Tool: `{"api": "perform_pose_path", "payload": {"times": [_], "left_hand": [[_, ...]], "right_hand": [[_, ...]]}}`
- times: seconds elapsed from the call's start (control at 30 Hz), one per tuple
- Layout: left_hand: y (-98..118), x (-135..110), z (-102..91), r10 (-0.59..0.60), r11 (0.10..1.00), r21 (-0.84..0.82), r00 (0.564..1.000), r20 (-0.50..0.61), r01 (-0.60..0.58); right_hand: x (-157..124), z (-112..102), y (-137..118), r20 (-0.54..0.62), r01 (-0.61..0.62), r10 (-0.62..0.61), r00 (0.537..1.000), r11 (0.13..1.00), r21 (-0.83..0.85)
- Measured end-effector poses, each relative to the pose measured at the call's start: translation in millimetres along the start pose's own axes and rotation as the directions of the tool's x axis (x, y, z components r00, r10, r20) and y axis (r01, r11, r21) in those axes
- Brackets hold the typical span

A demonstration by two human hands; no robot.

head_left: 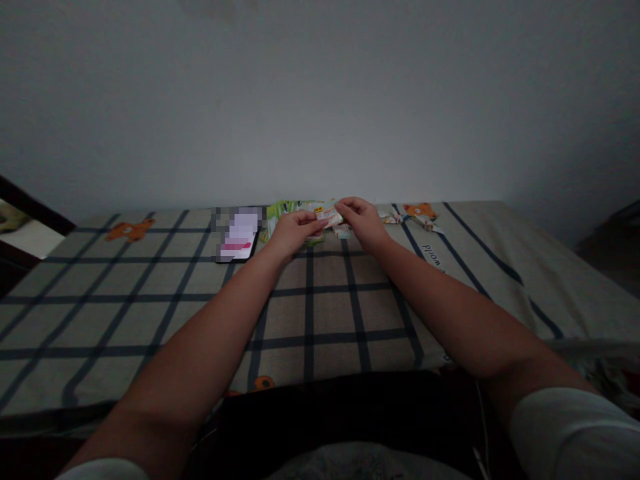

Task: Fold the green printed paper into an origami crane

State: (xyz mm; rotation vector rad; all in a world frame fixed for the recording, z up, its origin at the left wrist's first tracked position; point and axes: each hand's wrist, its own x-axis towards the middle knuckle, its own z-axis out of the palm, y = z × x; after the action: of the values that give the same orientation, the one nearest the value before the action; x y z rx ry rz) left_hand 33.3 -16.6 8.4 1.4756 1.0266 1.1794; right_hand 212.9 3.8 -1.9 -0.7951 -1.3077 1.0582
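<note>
Both my arms reach forward over a bed with a checked sheet (pixel 150 307). My left hand (pixel 293 230) and my right hand (pixel 363 220) meet near the far edge, and each pinches one end of a small printed piece of paper (pixel 330 216). Fingers of both hands are closed on it. Under and behind the hands lie green and yellow printed sheets (pixel 280 212) and a few small paper scraps (pixel 343 232).
A phone (pixel 239 239) with a lit screen lies left of my left hand. Small folded paper pieces (pixel 425 223) lie right of my right hand. A plain wall (pixel 320 100) rises behind the bed. A dark bed frame (pixel 30 210) shows at far left.
</note>
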Motion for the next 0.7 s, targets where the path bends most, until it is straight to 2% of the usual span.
{"api": "perform_pose_path", "payload": {"times": [0.17, 0.27, 0.37, 0.43, 0.57, 0.7], "left_hand": [[2, 0, 0.0, -0.024, 0.999, -0.022, 0.999, -0.043, 0.023], [3, -2, 2.3, -0.048, 0.996, -0.074, 0.998, -0.027, 0.046], [3, -3, 3.2, -0.034, 0.993, -0.112, 0.999, -0.007, 0.033], [0, -1, 2.4, -0.012, 0.995, -0.101, 0.999, -0.034, 0.009], [-6, 5, -0.6, 0.032, 0.998, -0.05, 0.995, -0.09, -0.037], [-5, 6, -1.4, 0.068, 0.997, -0.02, 0.993, -0.093, -0.07]], "right_hand": [[0, 1, 2, -0.015, -0.015, 0.015, 1.0, 1.0, 0.011], [0, 1, 3, -0.024, -0.016, 0.016, 1.0, 1.0, 0.013], [2, -1, 4, -0.06, 0.001, 0.001, 0.998, 1.0, 0.027], [3, -2, 5, -0.075, 0.004, -0.002, 0.997, 0.999, 0.034], [3, -1, 5, -0.042, -0.039, 0.041, 0.998, 0.998, 0.051], [1, 1, 2, 0.011, -0.08, 0.079, 0.997, 0.996, 0.033]]}}
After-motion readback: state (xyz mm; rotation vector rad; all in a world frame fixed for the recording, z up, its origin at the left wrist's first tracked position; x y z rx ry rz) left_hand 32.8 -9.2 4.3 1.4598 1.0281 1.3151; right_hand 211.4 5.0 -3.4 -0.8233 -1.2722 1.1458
